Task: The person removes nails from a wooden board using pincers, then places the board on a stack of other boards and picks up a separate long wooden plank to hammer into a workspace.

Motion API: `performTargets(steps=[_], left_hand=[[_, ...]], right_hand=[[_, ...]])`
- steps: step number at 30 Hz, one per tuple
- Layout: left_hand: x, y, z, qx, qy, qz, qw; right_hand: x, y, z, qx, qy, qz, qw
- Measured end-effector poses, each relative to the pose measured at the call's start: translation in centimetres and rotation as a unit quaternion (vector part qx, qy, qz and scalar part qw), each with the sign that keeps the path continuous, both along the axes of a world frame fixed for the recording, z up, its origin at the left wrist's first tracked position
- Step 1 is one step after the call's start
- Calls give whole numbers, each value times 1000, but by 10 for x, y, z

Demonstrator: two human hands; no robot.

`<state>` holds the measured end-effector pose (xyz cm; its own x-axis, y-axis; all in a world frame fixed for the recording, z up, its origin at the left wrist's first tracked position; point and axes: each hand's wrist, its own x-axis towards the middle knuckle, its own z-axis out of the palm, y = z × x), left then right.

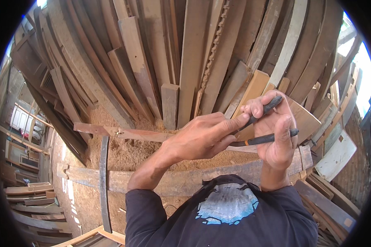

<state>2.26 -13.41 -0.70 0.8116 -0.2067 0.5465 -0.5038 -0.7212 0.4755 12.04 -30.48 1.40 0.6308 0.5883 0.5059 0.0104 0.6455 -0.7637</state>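
Observation:
Both my hands are raised in front of my chest on a black-handled two-handled tool that looks like pliers (257,140), its handles spread apart. An orange band rings the lower handle. My left hand (204,136) is closed on the tool, its fingers curled and its index fingertip against the upper handle; the jaws are hidden. Fingers of my right hand (278,142) curl round the upper handle, while its thumb stands by the end of the lower one. Beneath my hands lies a worn wooden board (177,181) across sawdust.
Many planks (196,53) lean upright along the far side. A reddish wood strip (123,132) and a dark narrow bar (104,181) lie over the sawdust (132,154). Stacked boards (37,206) stand at left; a white panel (338,154) leans at right.

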Motion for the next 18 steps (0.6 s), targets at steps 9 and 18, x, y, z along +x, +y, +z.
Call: performTargets(steps=[9,18], left_hand=[[7,19,-1,117,-175,99,973],[-13,20,28,207,-222,201,931]], right_hand=[[28,10,-14,77,14,57,995],[52,29,-5,73,-22,81,994]])
